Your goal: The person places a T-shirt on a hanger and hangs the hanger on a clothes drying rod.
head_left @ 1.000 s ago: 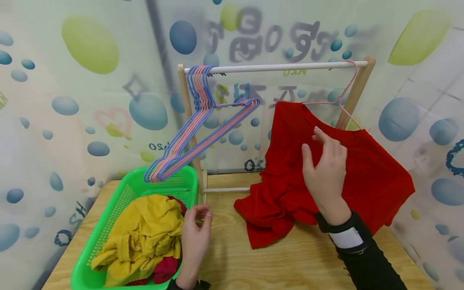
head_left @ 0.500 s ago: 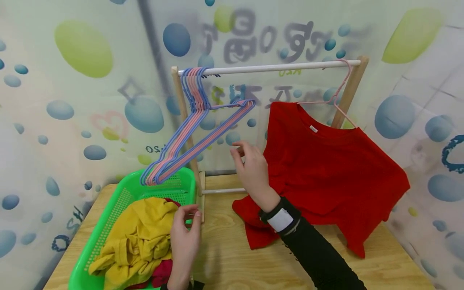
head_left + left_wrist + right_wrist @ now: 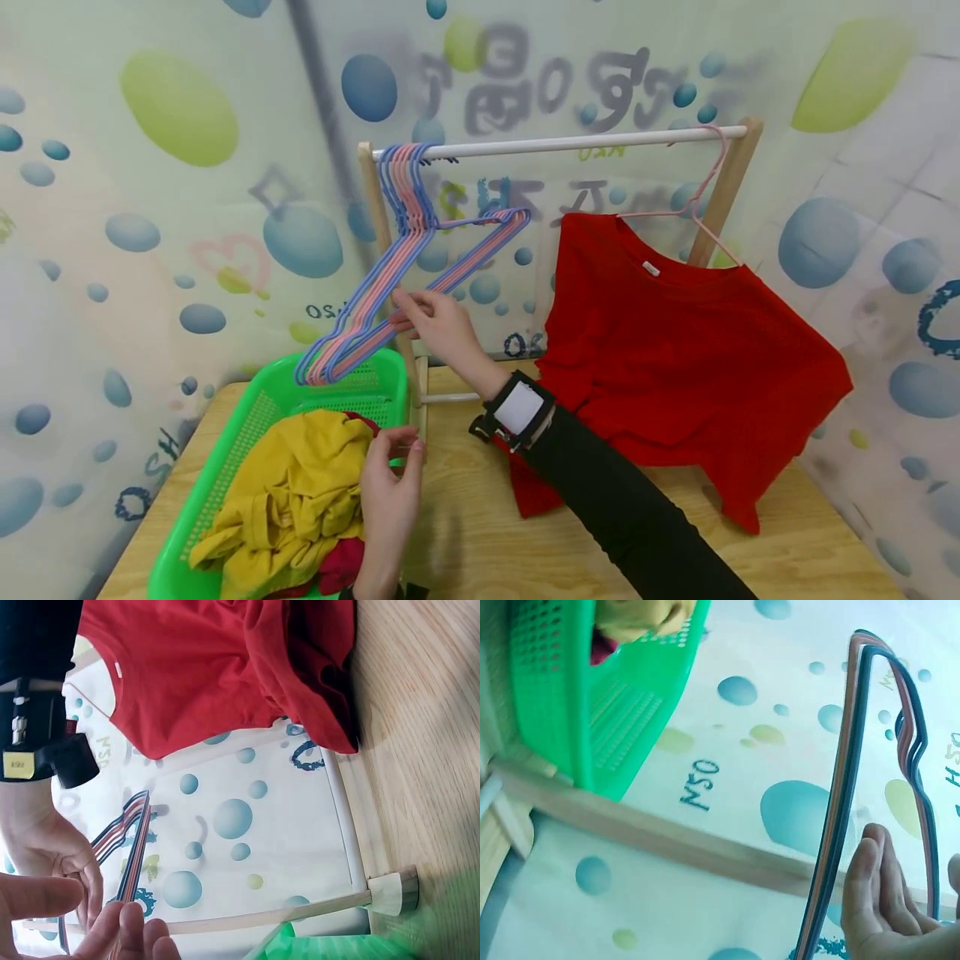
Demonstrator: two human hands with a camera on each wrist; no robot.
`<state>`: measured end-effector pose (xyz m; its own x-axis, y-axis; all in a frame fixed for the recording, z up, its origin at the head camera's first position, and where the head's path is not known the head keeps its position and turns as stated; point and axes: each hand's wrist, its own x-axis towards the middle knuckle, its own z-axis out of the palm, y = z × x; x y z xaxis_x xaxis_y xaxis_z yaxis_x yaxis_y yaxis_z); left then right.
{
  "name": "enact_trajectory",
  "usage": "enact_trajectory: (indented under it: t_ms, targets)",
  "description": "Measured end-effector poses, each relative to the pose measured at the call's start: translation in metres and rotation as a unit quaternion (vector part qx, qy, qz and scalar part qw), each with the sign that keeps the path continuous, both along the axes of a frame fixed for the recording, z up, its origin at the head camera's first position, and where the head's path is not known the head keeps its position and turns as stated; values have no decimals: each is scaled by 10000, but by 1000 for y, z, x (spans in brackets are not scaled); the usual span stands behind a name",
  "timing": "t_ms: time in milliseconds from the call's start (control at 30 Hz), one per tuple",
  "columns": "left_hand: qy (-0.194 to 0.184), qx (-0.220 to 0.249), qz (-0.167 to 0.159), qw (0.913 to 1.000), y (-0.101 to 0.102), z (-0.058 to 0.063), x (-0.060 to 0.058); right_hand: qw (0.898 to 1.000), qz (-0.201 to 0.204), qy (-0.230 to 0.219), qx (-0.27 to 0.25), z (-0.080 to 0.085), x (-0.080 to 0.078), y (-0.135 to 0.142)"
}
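Shirt [image 3: 697, 358]: red, hung on pink hanger [image 3: 717, 242].
Green basket [image 3: 386, 383]: held yellow garment [image 3: 300, 471].
Blue-and-pink hangers [image 3: 380, 279]: crowded rail's [image 3: 570, 144] left.
Right hand [image 3: 447, 332]: just moved to hangers, loosely parted, gripping nothing; apparently turned to hanger selection.
Left hand [image 3: 392, 496]: loosely curved, unladen.

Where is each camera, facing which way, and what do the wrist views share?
Head: on the head, facing forward and down at a red cloth top, green plastic basket and thin blue-and-pink hangers; left hand and right hand show.
Left wrist: on that wrist, facing past the left hand toward the top and hangers; both hands show.
Right wrist: on that wrist, facing along the right hand toward the hangers and basket; only the right hand shows.
Shared by wrist views: hangers, basket, right hand.
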<state>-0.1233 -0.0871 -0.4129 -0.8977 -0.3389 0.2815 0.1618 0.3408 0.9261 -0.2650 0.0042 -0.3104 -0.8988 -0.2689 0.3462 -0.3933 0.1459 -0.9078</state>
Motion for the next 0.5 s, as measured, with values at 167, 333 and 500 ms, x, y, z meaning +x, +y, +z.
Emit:
enact_trajectory:
  t_ms: [167, 333, 500]
  targets:
    - [-98, -14, 26, 9999, -1, 0, -1, 9953, 311, -595, -703, 8, 0, -9]
    - [-95, -64, 54, 9999, -1, -1, -2, 9822, 292, -1319, -1308, 18, 3, -15]
    - [-113, -54, 68, 9999, -2, -2, -2, 9740, 216, -1662, -1521, 25, 8, -16]
